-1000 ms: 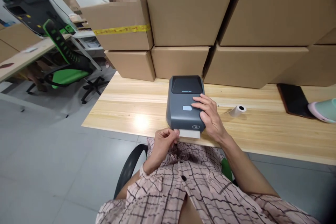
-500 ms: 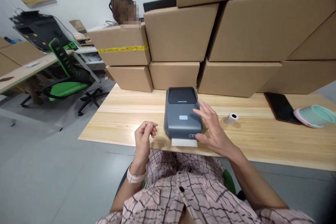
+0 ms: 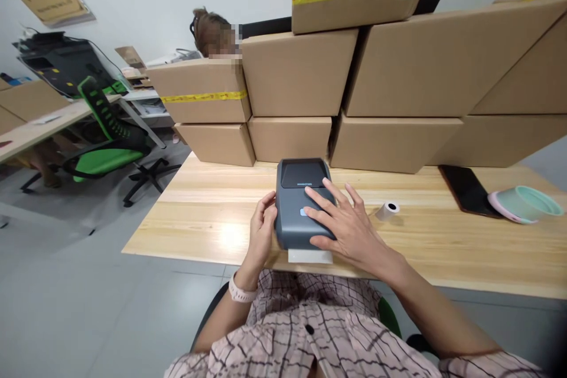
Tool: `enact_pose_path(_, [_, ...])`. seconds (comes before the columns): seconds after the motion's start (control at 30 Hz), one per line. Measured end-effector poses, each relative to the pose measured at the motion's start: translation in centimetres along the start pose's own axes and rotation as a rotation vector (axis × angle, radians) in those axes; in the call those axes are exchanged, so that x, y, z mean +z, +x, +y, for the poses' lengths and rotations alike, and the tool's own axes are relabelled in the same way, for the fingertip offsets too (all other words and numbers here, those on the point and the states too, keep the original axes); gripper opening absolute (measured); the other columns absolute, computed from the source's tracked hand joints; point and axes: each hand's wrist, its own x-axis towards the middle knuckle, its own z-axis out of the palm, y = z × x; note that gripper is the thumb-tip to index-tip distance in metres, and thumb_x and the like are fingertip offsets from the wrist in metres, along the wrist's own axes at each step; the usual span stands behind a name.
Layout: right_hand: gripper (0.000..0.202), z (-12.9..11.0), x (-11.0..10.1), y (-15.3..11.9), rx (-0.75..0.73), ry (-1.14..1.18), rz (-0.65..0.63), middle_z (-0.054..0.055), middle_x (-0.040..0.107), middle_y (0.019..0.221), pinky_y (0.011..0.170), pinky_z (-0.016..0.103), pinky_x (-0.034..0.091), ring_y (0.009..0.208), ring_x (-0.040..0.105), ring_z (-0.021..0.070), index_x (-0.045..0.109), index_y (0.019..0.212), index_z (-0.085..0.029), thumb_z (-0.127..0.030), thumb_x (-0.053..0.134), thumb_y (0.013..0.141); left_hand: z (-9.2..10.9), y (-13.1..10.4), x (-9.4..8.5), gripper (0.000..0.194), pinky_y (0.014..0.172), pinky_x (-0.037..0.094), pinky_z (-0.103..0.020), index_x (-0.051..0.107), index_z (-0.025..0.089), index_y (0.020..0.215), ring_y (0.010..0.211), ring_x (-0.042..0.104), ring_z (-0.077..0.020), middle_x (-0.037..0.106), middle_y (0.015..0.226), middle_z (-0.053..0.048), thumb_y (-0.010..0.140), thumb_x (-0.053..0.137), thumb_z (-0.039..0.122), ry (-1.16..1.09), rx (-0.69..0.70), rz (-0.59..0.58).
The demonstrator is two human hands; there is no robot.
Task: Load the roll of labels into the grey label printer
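A dark blue-grey printer [image 3: 295, 224] rests near the front edge of the wooden table, its lid down. White paper [image 3: 310, 256] sticks out of its front. My left hand [image 3: 262, 227] is at the printer's left side, fingers bent against the casing, gripping nothing. Across the right part of the printer's top lies my right hand [image 3: 345, 221], its fingers spread and partly covering the light button. A small white paper roll [image 3: 388, 210] stands on the table to the right of my right hand.
Stacked cardboard boxes [image 3: 301, 77] line the back of the wooden table [image 3: 177, 218]. On the right are a black phone [image 3: 470, 189] and a mint-green cup [image 3: 527, 204]. A person's head [image 3: 212, 32] shows behind the boxes. A green chair [image 3: 106, 159] stands at left.
My left hand has moved right, up to the printer's side. My right hand has shifted left from the printer's right edge onto its top. The camera view has tilted slightly up.
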Motion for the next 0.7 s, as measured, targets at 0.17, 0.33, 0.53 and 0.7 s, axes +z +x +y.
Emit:
enact_pose_path(0.17, [0.065,-0.1,1.1,-2.6,0.139,0.127,0.077,0.008,0.035,0.168,0.122,0.065,0.026,0.156,0.029,0.0343,0.049,0.149,-0.033,-0.071,0.043,0.097,-0.5,-3.5,-0.2,0.063,0.119,0.042,-0.043,0.045,0.023,0.154,0.149,0.045,-0.0307,0.045,0.162,-0.012,0.099,0.053,0.053,0.045,0.038,-0.067])
enact_pose_path(0.33, [0.081,-0.6,2.8,-5.7,0.429,0.340,0.154,0.012,0.039,0.165,0.120,0.065,0.035,0.154,0.035,0.0348,0.024,0.163,-0.031,-0.075,0.037,0.097,-2.0,-5.4,-0.9,0.070,0.132,0.017,-0.045,0.031,0.028,0.162,0.160,0.020,-0.0286,0.025,0.172,-0.006,0.101,0.047,0.057,0.136,0.084,-0.134])
enact_pose_path(0.53, [0.082,-0.4,1.2,-4.9,0.353,0.353,0.129,0.011,0.040,0.165,0.122,0.065,0.032,0.153,0.036,0.0359,0.025,0.163,-0.034,-0.079,0.027,0.095,-1.2,-4.2,-1.4,0.070,0.131,0.015,-0.050,0.042,0.030,0.158,0.162,0.011,-0.0304,0.020,0.173,-0.003,0.099,0.035,0.069,0.202,0.180,-0.127])
enact_pose_path(0.7, [0.085,1.1,-1.6,-1.2,0.280,0.286,0.199,0.011,0.043,0.163,0.125,0.064,0.026,0.151,0.039,0.0355,0.025,0.164,-0.031,-0.080,0.023,0.094,0.9,0.1,-1.4,0.066,0.131,0.019,-0.051,0.058,0.027,0.147,0.158,0.028,-0.0306,0.040,0.166,-0.006,0.100,0.037,0.067,0.166,0.338,-0.082])
